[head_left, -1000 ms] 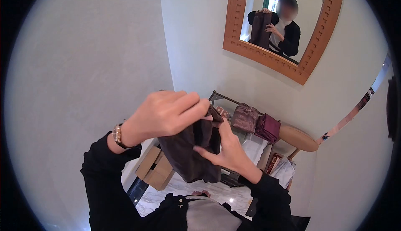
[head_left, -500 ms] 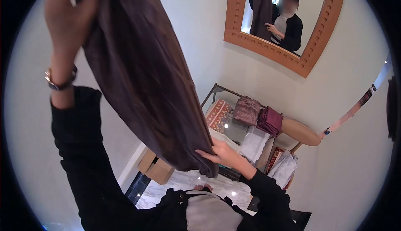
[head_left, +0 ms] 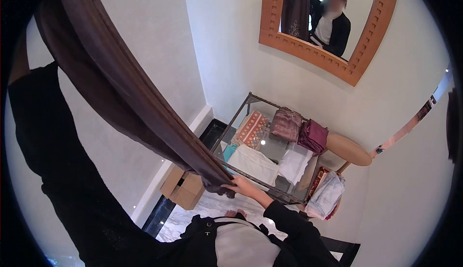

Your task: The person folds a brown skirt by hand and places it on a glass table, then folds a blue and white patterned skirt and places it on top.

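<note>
A long dark brown satiny cloth (head_left: 130,79) runs diagonally from the upper left down to the middle, gathered into lengthwise folds. My right hand (head_left: 239,186) is closed on its lower end, fingers pinching the edge. Raised at the far left is my left arm (head_left: 53,136) in a black sleeve; a little bare forearm shows, but the hand itself is outside the visible area. In the mirror (head_left: 354,76), the cloth's reflection hangs beside my own and carries a pale embroidered motif.
A glass-topped table (head_left: 246,173) with a dark metal frame bears a patterned orange textile (head_left: 252,131), white cloths (head_left: 294,163), a mauve folded bundle (head_left: 286,123) and a burgundy one (head_left: 313,136). Beside it stand a wooden chair (head_left: 348,150) and an open cardboard box (head_left: 187,190).
My left hand has gone up and left, out of view. The cloth is drawn out into a narrower, longer slant. My right hand has shifted slightly down and left, uncovering more of the table.
</note>
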Demonstrator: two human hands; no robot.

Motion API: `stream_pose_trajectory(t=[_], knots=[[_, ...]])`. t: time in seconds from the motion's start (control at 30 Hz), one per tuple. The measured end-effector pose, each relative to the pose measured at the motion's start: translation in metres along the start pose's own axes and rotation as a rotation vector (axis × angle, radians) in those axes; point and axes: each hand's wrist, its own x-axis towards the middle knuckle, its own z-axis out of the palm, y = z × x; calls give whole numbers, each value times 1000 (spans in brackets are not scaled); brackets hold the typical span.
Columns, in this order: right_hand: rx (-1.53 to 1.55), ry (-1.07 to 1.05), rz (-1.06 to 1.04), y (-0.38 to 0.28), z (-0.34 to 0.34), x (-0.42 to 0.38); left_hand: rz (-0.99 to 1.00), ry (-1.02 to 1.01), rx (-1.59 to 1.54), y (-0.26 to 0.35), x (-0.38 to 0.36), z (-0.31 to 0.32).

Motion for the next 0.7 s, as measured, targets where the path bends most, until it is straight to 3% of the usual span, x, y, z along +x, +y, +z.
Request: stream_pose_trajectory(t=[0.07, 0.17, 0.2, 0.23, 0.3, 0.43, 0.5, 0.6, 0.7], knots=[[9, -8, 67, 4, -6, -7, 5, -41, 11, -20, 0, -8], [207, 161, 87, 12, -29, -19, 61, -170, -20, -54, -18, -20], [263, 194, 181, 8, -44, -25, -22, -251, 1, -42, -31, -20], [318, 226, 277, 5, -62, -32, -286, -221, 104, -28, -45, -20], [134, 320, 272, 18, -100, -51, -394, -369, 103, -72, -79, -35], [206, 313, 638, 12, -186, -101, -657, -599, 77, -164, -187, -66], [293, 350, 561, -9, -215, -123, -842, -667, 27, -159, -223, -74], [180, 336, 523, -24, -253, -157, -1364, -626, -194, -124, -245, -74], [265, 404, 546, -46, -276, -182, -1405, -583, -315, -125, -286, -83]])
